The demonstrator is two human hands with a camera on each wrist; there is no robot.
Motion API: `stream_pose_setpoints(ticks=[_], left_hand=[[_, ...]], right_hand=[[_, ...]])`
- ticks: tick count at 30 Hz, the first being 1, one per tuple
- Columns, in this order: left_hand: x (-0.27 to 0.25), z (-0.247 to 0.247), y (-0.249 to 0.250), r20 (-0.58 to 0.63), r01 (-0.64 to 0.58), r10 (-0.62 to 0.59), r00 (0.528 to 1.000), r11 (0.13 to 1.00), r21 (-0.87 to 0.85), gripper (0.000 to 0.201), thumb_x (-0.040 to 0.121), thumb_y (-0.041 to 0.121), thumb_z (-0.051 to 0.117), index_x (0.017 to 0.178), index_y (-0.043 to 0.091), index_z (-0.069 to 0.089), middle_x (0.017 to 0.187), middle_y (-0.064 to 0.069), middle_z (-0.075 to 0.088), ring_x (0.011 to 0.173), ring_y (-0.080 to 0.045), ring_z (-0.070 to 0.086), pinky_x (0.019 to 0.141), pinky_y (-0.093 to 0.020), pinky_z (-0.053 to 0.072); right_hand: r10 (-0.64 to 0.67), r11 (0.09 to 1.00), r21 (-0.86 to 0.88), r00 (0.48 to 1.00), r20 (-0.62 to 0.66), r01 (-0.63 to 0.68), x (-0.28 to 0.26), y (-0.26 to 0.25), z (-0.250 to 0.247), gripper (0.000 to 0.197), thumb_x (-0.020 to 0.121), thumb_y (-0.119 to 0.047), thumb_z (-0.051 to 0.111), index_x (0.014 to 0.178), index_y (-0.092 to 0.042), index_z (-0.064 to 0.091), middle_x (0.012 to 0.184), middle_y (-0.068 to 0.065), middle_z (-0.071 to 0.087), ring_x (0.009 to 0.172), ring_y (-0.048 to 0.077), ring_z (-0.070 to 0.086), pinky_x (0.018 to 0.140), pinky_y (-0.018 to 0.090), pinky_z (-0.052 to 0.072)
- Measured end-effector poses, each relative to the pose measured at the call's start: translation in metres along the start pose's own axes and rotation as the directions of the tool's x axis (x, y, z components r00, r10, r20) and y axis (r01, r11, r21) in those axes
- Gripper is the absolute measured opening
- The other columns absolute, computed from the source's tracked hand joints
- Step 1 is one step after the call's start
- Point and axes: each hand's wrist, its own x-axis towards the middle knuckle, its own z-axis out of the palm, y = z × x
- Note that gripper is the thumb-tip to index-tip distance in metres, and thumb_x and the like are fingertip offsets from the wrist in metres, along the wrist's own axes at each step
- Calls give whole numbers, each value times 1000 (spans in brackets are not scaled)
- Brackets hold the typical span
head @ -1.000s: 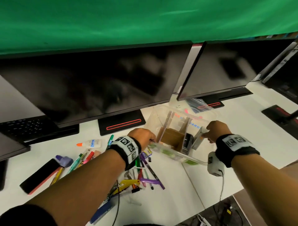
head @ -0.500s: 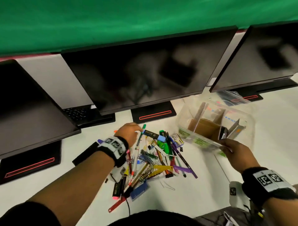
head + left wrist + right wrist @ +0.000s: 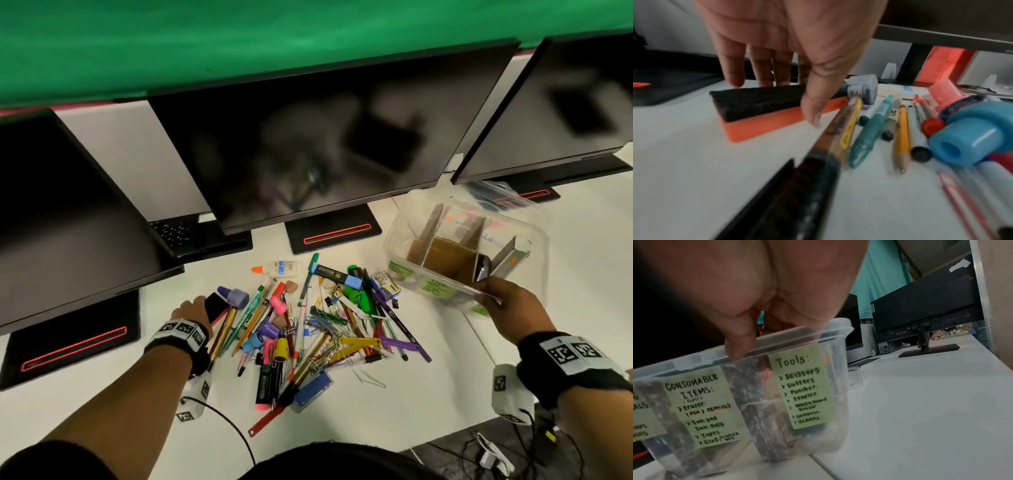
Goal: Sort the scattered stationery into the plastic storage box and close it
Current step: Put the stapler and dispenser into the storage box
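Whiteboard eraser (image 3: 764, 112) — black felt over an orange block — is reached by the left hand (image 3: 193, 310) at the left edge of the stationery pile (image 3: 308, 329) in the lower middle of the head view. Fingers (image 3: 731, 71) are spread down past its far side and the thumb (image 3: 812, 107) is set against its near orange face; a closed grasp is not yet formed. Its long axis is seen running from lower left to upper right, one end tucked under a lilac-capped marker (image 3: 234, 297). Well apart, at the right of the frame, the clear plastic storage box (image 3: 411, 219) is pinched at its near rim by the right hand (image 3: 513, 308) — lid off. The left hand is judged nearer, so the eraser would be carried rightward to the "Tools" compartment.
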Motion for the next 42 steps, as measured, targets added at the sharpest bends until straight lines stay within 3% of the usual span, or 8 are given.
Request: stream_pose_setpoints(ticks=[4, 12, 18, 23, 26, 32, 38, 42], left_hand=[[5, 1, -4, -57, 14, -20, 998, 994, -113, 35, 77, 27, 63, 107, 17, 49, 107, -9, 56, 92, -28, 60, 81, -38, 53], [-26, -71, 59, -238, -212, 178, 955, 969, -123, 52, 71, 24, 64, 121, 19, 52, 113, -12, 56, 103, -31, 59, 88, -39, 52], [-85, -95, 190, -283, -753, 703, 653, 643, -139, 68, 78, 22, 70, 139, 25, 39, 132, 0, 49, 120, -18, 50, 104, -31, 42], [-113, -88, 274, -234, -900, 870, 434, 429, -77, 65, 80, 23, 67, 139, 26, 40, 134, 2, 50, 121, -15, 49, 103, -26, 39], [-120, -84, 301, -215, -930, 905, 367, 363, -57, 64, 82, 22, 65, 140, 24, 38, 136, 3, 48, 124, -14, 46, 104, -21, 34], [-119, -81, 326, -237, -940, 909, 342, 324, -112, 71, 81, 27, 69, 143, 26, 33, 143, 6, 41, 132, -11, 38, 111, -22, 29], [-83, -86, 310, -121, -849, 844, 523, 528, 18, 49, 79, 37, 70, 124, 26, 52, 126, 7, 54, 118, -13, 50, 99, -24, 39], [-71, -82, 303, -75, -843, 849, 523, 528, 105, 22, 90, 29, 57, 111, 23, 62, 113, 5, 64, 107, -17, 57, 93, -27, 42]], right_hand=[[18, 1000, 3, 999, 31, -18, 2, -3, -1, 14, 88, -8, 60, 99, -10, 69, 104, 15, 69, 91, 30, 60, 79, 26, 38], [42, 999, 28, 998, 45, -43, 3, -5, -2, 13, 89, -9, 59, 99, -10, 68, 105, 12, 68, 96, 30, 60, 80, 22, 36], [42, 990, 132, 992, 116, -57, 3, -4, -12, 14, 91, -21, 58, 97, -12, 68, 99, 4, 64, 92, 21, 59, 78, 22, 37], [87, 904, 404, 985, 151, -142, 4, -8, -27, 16, 91, -34, 57, 86, -24, 67, 86, -6, 68, 81, 4, 61, 71, 3, 42], [94, 828, 542, 989, 116, -143, 8, -11, -33, 10, 90, -28, 60, 91, -22, 68, 82, -4, 68, 69, -6, 60, 63, -2, 42], [107, 778, 612, 989, 100, -145, 24, -11, -59, 20, 82, -1, 65, 82, -20, 62, 69, 7, 56, 49, 6, 55, 47, 14, 44], [174, 925, 357, 981, -89, -132, 44, 10, -111, 12, 76, -12, 65, 77, -23, 61, 68, 6, 63, 60, 21, 58, 60, 29, 45], [220, 975, 14, 973, -70, -220, 51, 16, -114, 18, 77, -22, 64, 93, -14, 62, 83, 9, 65, 77, 25, 57, 64, 25, 38]])
